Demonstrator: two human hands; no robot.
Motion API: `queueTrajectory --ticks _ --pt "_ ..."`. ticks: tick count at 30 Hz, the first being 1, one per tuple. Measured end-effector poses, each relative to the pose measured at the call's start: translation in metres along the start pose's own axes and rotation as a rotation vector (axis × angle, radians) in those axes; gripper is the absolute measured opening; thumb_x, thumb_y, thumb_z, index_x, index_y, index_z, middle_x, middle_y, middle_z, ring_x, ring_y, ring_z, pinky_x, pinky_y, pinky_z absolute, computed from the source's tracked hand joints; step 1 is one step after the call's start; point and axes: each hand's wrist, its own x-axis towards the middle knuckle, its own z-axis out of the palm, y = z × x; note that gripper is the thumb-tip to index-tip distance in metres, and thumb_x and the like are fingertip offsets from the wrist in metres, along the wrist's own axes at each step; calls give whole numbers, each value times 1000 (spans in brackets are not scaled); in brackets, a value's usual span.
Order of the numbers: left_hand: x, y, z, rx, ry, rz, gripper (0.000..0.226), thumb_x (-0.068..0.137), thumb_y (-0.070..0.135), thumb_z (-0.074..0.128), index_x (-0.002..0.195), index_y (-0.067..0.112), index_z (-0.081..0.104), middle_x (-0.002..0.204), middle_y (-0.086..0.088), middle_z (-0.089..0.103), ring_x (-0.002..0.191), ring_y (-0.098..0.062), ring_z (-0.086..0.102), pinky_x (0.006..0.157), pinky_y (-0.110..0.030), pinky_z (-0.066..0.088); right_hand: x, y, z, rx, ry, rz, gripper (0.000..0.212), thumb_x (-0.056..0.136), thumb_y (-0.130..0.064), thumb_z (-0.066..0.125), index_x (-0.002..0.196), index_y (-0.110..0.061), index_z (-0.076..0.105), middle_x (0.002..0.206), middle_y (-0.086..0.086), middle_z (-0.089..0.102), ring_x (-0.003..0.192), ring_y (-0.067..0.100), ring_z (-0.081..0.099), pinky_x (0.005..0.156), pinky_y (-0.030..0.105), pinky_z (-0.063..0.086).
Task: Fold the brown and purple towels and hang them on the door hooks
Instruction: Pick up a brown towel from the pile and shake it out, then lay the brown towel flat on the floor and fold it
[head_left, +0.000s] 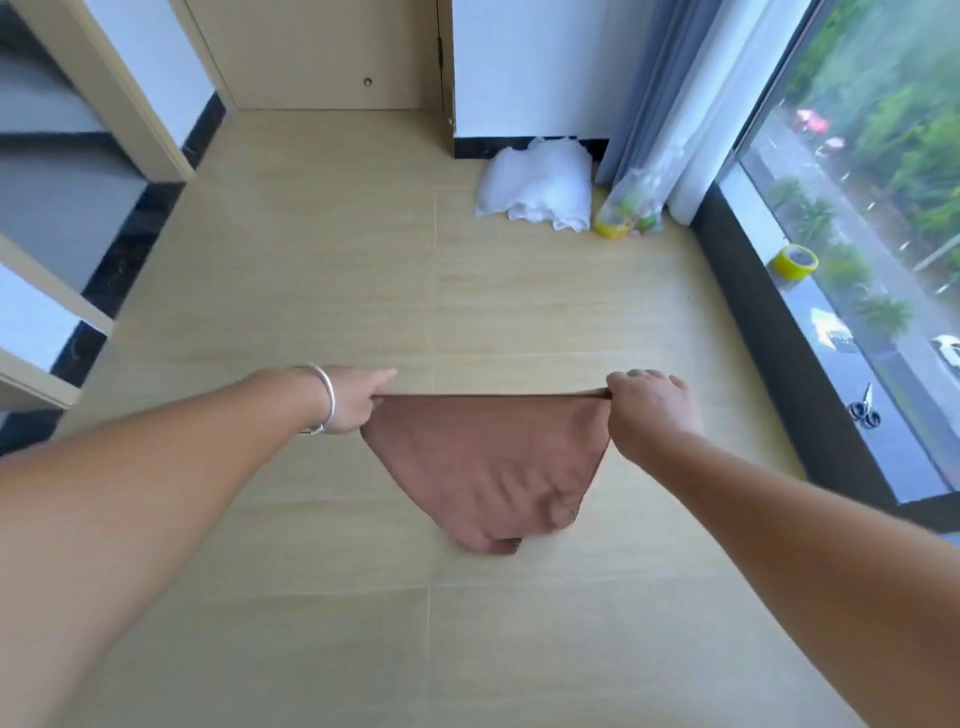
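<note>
- We hold the brown towel up in the air, over the floor.
- Our left hand pinches the towel's top left corner. Its first finger points out straight, past the corner, and the other fingers curl onto the cloth.
- A silver bangle sits on the left wrist, just beside that hand.
- Our right hand pinches the towel's top right corner, with its fingers curled round the edge.
- The top edge of the towel is pulled tight and flat between our two hands.
- Below that edge the towel hangs down and gets thin, like a triangle. Its low tip looks bunched up. We cannot tell if the tip touches the floor.
- We cannot see a purple towel here.
- Far past the towel there is a door. It looks closed.
- To the right of the door, by the wall, a white bag lies crumpled on the floor.
- Just beside the white bag stands a clear bag with green and yellow things in it. It leans by the curtain.
- To the right of the towel is a big window with a dark sill.
- A yellow tape roll sits on the sill.
- Scissors lie on the sill too, nearer to us than the tape roll.
</note>
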Motion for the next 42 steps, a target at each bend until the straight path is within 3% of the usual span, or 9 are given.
queueTrajectory --ticks 7,10,14,21,26,30,33,36,42 --pt "-87 23 -80 -275 650 56 55 91 1 41 142 23 46 142 -2 50 127 -25 48 99 -31 39 -2 10 -101 62 293 -76 20 80 -3 39 87 -19 48 96 3 61 102 25 55 84 29 34" --pt "-113 28 -57 -302 732 102 54 87 -1 47 134 24 55 132 -1 59 118 -25 55 91 -31 42 -25 18 -104 97 263 -120 26 83 -4 38 94 -20 55 97 1 61 103 23 54 84 28 34" --pt "-129 21 14 -222 617 128 57 81 0 54 128 31 61 129 3 63 116 -22 59 93 -30 46 -70 27 -51 115 126 -208 28 87 -9 41 103 -22 60 103 2 62 107 23 55 88 29 37" --pt "-140 7 180 -139 264 35 52 88 6 49 130 35 59 140 7 53 132 -12 44 103 -25 37 -159 23 97 126 -165 -291 35 84 -6 40 108 -25 59 107 -4 61 115 18 50 97 27 33" --pt "-119 10 283 -169 125 30 48 88 8 50 128 32 61 135 11 55 129 -10 45 102 -25 38 -210 12 188 141 -331 -181 23 68 -9 62 81 -26 71 78 -7 67 91 20 64 79 30 47" --pt "-106 9 344 -160 26 22 44 85 11 52 119 35 65 124 17 59 120 -9 51 96 -26 42 -235 11 244 101 -395 -175 31 82 -12 50 100 -26 71 98 -5 67 107 20 58 89 30 41" --pt "-97 9 375 -174 -6 -13 37 84 10 55 108 34 70 114 13 62 114 -13 54 90 -27 45 -236 11 269 112 -454 -96 30 91 -16 45 104 -26 69 104 -5 65 109 19 54 83 29 37" --pt "-77 10 387 -241 -6 -63 31 85 11 57 101 34 72 104 10 64 104 -16 58 79 -26 45 -226 12 285 204 -428 67 25 92 -21 48 100 -26 71 97 -4 64 97 21 57 70 31 36" --pt "13 8 377 -501 75 -219 12 85 21 68 91 30 66 84 15 67 92 -16 65 76 -26 47 -166 13 328 386 -454 314 22 86 -20 53 96 -23 73 98 0 64 95 23 57 69 29 42"
